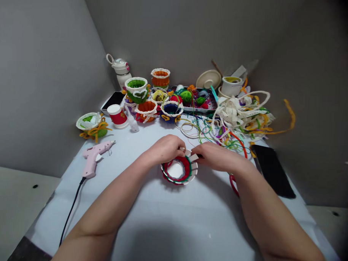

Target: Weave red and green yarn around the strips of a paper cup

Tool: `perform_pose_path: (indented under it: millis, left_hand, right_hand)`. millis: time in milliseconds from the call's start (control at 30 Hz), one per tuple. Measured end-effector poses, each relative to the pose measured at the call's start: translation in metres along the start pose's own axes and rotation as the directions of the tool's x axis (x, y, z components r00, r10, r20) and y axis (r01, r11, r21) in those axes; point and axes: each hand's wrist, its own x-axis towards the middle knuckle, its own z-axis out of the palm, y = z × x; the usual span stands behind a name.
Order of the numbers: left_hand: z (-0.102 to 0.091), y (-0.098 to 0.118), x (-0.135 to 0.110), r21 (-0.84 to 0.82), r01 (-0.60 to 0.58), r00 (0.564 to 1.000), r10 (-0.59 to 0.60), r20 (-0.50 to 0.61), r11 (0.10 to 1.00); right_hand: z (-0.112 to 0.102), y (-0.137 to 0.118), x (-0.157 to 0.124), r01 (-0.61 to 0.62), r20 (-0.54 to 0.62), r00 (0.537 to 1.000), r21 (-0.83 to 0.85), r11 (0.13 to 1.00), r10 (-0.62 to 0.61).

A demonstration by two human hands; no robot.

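Left hand [166, 147] and right hand [215, 156] pinch the woven cup [186, 177], glue gun [94, 156] and phone [271, 168] flanking.

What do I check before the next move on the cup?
1. Cup upright on table: ok.
2. Left hand holds far rim: ok.
3. Right hand pinches white strip: ok.
4. Red cord free of right forearm: not ok, it runs beneath.
5. Glue gun apart from hands: ok.
6. Glue gun hot: cannot tell.
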Motion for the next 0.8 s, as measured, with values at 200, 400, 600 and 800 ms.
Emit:
perform_pose_path:
  millis: [200,400,600,800]
  left_hand:
    - [-0.006,-0.004,-0.002,0.046,0.115,0.988,-0.109,-0.111,0.992]
    - [-0.004,0.003,-0.002,0.196,0.179,0.979,-0.155,-0.131,0.964]
    - [-0.006,0.009,-0.003,0.226,0.206,0.977,-0.185,-0.11,0.952]
    - [-0.007,0.011,-0.004,0.23,0.221,0.974,-0.204,-0.098,0.948]
  right_hand:
    - [-0.011,0.004,-0.009,0.014,-0.131,0.991,0.003,1.0,-0.014]
    - [-0.013,-0.002,-0.018,0.056,-0.212,0.976,-0.002,0.998,-0.055]
    - [-0.013,-0.015,-0.02,0.072,-0.248,0.966,-0.031,0.997,-0.078]
    - [-0.011,-0.023,-0.018,0.114,-0.259,0.958,-0.061,0.992,-0.126]
